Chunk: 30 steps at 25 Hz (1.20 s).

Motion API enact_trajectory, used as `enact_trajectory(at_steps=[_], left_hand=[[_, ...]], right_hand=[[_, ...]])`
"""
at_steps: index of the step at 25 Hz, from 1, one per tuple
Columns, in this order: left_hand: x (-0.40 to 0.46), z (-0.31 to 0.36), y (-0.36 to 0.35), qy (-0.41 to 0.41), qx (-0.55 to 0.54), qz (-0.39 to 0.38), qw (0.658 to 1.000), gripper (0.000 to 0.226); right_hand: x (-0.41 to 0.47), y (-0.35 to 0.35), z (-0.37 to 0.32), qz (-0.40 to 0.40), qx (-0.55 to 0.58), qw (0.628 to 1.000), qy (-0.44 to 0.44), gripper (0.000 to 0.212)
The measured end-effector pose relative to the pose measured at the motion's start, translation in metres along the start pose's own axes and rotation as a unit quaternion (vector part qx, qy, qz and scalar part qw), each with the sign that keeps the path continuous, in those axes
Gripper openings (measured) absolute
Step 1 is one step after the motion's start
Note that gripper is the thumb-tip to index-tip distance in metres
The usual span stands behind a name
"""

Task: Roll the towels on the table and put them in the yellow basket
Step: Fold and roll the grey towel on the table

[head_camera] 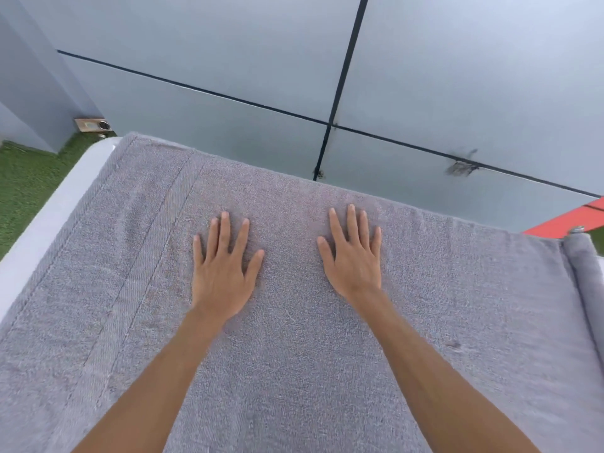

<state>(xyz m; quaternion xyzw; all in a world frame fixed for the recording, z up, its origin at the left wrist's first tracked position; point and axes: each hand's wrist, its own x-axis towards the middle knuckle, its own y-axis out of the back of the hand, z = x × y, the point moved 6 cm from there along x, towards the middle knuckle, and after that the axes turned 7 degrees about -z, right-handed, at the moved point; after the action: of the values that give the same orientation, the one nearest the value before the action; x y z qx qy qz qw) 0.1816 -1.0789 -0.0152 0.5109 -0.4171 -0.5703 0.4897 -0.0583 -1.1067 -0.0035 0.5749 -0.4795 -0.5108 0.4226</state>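
A grey panelled wall [425, 76] with dark seams stood behind the white table [39, 230], and green artificial turf [26, 178] covered the floor at the far left. A grey towel [310, 354] lay spread flat over nearly the whole tabletop, its woven border stripe running down the left side. The left hand [222, 273] and the right hand [354, 256] both rested palm-down on the towel's middle, fingers splayed and gripping nothing, a little apart from each other. At the right edge lay a rolled fold of grey cloth [585, 276]. A red strip [568, 220] showed beyond it.
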Motion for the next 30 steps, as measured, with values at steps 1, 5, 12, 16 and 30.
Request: enact_trajectory(at_steps=[1,5,12,16,30], left_hand=[[0.002,-0.001,0.001,-0.003,0.004,0.004,1.0,0.067],[-0.015,0.006,0.002,0.017,-0.026,0.019,0.999,0.07],[-0.18,0.122,-0.038,-0.002,-0.061,0.013,0.998,0.067],[-0.267,0.196,-0.063,0.031,-0.108,0.018,0.993,0.066],[-0.42,0.43,-0.092,0.077,-0.214,0.006,0.974,0.041]], right_hand=[[0.005,0.001,-0.002,-0.002,0.003,1.0,0.005,0.063],[-0.01,0.006,0.005,0.002,0.05,0.997,0.051,0.063],[-0.148,-0.008,0.094,-0.044,0.092,0.991,0.086,0.06],[-0.223,-0.007,0.158,-0.099,0.082,0.984,0.126,0.057],[-0.286,0.046,0.352,-0.182,0.061,0.957,0.216,0.03]])
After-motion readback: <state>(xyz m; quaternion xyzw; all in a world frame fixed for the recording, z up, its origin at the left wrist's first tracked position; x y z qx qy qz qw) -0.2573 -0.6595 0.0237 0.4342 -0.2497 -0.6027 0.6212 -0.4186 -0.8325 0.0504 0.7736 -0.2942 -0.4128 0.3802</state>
